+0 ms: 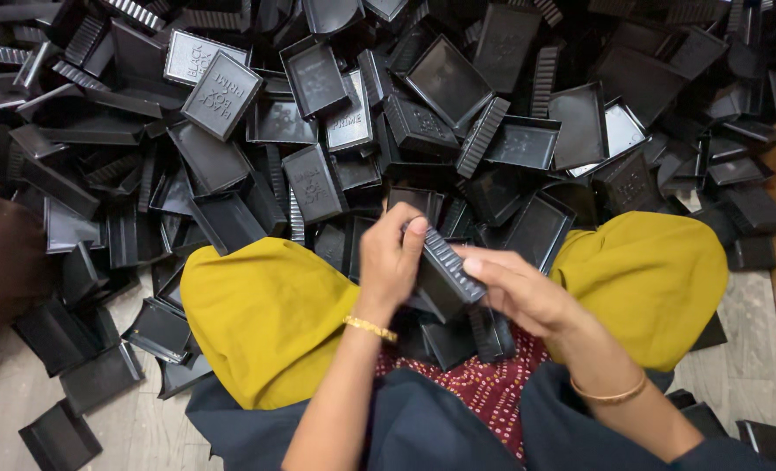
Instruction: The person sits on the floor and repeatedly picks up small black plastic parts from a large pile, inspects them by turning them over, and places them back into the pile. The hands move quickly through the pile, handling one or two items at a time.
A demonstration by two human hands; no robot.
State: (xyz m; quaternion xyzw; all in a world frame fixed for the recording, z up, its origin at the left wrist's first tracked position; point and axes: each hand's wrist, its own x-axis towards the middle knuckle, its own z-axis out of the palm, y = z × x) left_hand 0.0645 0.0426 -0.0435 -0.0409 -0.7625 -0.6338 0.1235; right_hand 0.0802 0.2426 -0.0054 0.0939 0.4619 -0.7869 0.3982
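Gripping one ribbed black tray over the lap, left hand closed around it; right hand steadied its edge, fingers half-curled; tray heap within reach.

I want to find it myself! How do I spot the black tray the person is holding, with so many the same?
Start at the yellow-clad knees; between them the left hand and right hand meet. They grip one black tray with a ribbed edge. It alone is lifted above the pile.
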